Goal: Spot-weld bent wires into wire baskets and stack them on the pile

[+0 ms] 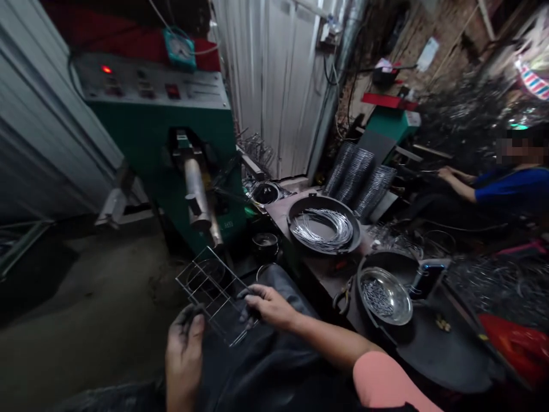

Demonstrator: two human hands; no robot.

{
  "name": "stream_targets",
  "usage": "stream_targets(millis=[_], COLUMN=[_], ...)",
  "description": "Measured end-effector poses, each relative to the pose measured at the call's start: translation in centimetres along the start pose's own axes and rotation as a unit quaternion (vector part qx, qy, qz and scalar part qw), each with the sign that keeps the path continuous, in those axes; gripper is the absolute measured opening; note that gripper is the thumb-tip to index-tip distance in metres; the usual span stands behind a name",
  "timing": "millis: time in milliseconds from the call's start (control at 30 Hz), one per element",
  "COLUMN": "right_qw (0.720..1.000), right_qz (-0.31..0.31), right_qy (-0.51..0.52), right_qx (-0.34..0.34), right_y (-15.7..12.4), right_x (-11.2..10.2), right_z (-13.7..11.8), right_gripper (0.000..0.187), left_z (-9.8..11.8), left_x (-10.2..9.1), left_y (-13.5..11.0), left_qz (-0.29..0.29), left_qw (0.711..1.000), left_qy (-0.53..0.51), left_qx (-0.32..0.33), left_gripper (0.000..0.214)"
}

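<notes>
a flat wire grid (210, 286) was held between both hands above the lap, which was covered by a dark apron (274, 360). the left hand (184, 349) was closed on the grid's near left corner, its blackened fingers (189, 317) pinched narrow on the wire. the right hand (270, 306) was curled over the grid's right edge, the fingers folded around the outer wires. the grid lay ahead of both hands and tilted, its long axis running from the near right to the far left. its far end was pointed at the metal arm (197, 189) of a green machine (163, 126), near it but apart from it. of the 2 hands, the right was the nearer to that arm. to the right, a dark worktop (317, 269) carried a black pan (295, 214) of loose wire rings (326, 229) and a steel bowl (405, 303) of small metal pieces (377, 294). stacked wire hoops (355, 177) were leaned behind the pan. the room was dim, with a corrugated wall (274, 86) and a bare floor (86, 297). another person (506, 189) was seated well apart at the far right.
</notes>
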State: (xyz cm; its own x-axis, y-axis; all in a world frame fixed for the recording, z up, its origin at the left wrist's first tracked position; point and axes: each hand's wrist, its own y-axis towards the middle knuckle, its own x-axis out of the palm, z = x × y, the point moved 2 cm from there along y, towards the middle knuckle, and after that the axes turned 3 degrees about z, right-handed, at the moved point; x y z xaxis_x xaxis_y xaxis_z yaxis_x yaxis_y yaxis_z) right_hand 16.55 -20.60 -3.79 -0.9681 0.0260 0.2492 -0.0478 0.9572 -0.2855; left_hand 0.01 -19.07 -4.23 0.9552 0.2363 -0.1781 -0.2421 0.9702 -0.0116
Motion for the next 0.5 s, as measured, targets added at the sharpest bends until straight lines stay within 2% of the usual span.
stream_targets(millis=[33, 100, 167, 200, 267, 300, 367, 400, 467, 500], right_qw=[1.000, 0.999, 0.990, 0.976, 0.924, 0.885, 0.842, 0.777, 0.733, 0.716], right_qz=[0.002, -0.028, -0.067, -0.056, 0.037, 0.121, 0.204, 0.235, 0.248, 0.242], right_qy=[0.008, -0.020, -0.119, -0.197, -0.357, -0.430, -0.491, -0.583, -0.633, -0.653], right_qx=[0.000, 0.000, -0.036, -0.070, -0.129, -0.133, -0.093, -0.036, 0.020, 0.041], right_y=[-0.3, -0.6, 0.0, 0.7, 2.7, 3.8, 6.0, 7.0, 8.5, 9.1], right_x=[0.1, -0.3, -2.3, -4.0, -9.1, -12.2, -18.5, -21.5, -26.3, -28.0], right_z=[0.3, 0.8, 0.6, 0.2, -1.3, -2.2, -3.8, -4.3, -4.7, -4.7], right_gripper=[0.025, 0.027, 0.030, 0.032, 0.033, 0.034, 0.030, 0.030, 0.029, 0.028], left_z=[-0.1, -0.1, -0.2, -0.3, -0.6, -0.7, -0.7, -0.7, -0.7, -0.6], left_x=[0.9, 2.0, 2.6, 2.7, 2.8, 2.8, 2.9, 3.0, 3.4, 3.6], left_y=[0.0, 0.1, 0.3, 0.3, 0.5, 0.5, 0.6, 0.6, 0.6, 0.6], left_qz=[-0.019, -0.023, -0.013, -0.011, -0.013, -0.014, -0.013, -0.013, -0.016, -0.020], left_qw=[1.000, 1.000, 0.999, 0.999, 0.998, 0.998, 0.997, 0.996, 0.996, 0.996], left_qy=[-0.005, -0.004, 0.012, 0.021, 0.026, 0.025, 0.027, 0.031, 0.040, 0.043], left_qx=[-0.009, -0.021, -0.036, -0.044, -0.057, -0.063, -0.073, -0.077, -0.076, -0.073], left_gripper=[0.052, 0.056, 0.054, 0.053, 0.051, 0.051, 0.051, 0.051, 0.053, 0.054])
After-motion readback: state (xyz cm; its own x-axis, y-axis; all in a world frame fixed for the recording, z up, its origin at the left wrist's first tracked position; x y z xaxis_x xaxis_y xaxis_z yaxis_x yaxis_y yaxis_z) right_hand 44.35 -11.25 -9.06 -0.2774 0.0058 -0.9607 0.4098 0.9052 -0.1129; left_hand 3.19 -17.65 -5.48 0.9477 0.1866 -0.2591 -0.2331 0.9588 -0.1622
